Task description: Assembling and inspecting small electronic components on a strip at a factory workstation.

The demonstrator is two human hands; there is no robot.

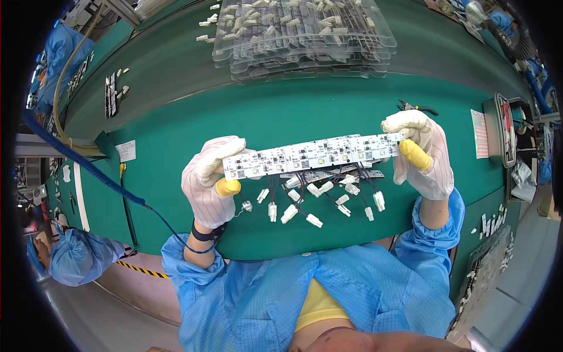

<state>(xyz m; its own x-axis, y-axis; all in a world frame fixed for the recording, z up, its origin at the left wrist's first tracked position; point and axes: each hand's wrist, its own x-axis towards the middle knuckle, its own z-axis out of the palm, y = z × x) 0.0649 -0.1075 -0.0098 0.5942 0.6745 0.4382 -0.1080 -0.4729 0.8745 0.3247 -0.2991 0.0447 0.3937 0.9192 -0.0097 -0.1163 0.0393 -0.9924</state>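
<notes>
A long white circuit board strip (316, 154), dotted with small chips and square yellowish LEDs, is held up level over the green mat. My left hand (214, 176), in a striped white glove with a yellow thumb cover, grips its left end. At the other end, my gloved right hand (421, 154) pinches the strip between its yellow-covered thumb and bent fingers. Below the strip hang several dark wires with white plug connectors (289, 213). More boards (328, 175) show partly behind it, lying beneath; which wires belong to which board I cannot tell.
Clear plastic trays (305, 50) full of boards and connectors are stacked at the back. Cutting pliers (417, 108) lie behind my right hand. A blue coiled cord (88, 167) runs to my left wrist strap (205, 233). A metal box (498, 132) stands right. Co-workers sit at left.
</notes>
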